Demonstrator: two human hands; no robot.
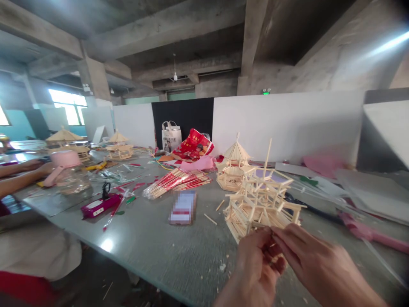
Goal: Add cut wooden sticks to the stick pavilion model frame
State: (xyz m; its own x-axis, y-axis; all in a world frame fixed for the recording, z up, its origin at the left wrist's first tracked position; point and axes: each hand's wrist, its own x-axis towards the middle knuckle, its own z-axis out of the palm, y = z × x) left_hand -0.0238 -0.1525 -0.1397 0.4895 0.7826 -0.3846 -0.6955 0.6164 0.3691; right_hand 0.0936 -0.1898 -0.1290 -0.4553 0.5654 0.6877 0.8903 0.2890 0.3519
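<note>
My left hand (pixel 257 266) and my right hand (pixel 315 262) meet at the near edge of the grey table (pixel 153 238). Both are pinched together on a small wooden stick piece (pixel 274 246), which is mostly hidden by the fingers. Just beyond them stands an unfinished model building of thin wooden sticks (pixel 260 200), with one stick pointing up. A finished stick pavilion (pixel 234 166) stands behind it.
A bundle of chopsticks in red wrappers (pixel 175 181), a blurred card pack (pixel 182 207), a magenta box with scissors (pixel 100 204) and loose sticks lie on the table. A pink glue gun (pixel 367 234) lies right. Another person's arms (pixel 22 172) rest at left near a pink-lidded jar (pixel 68 170).
</note>
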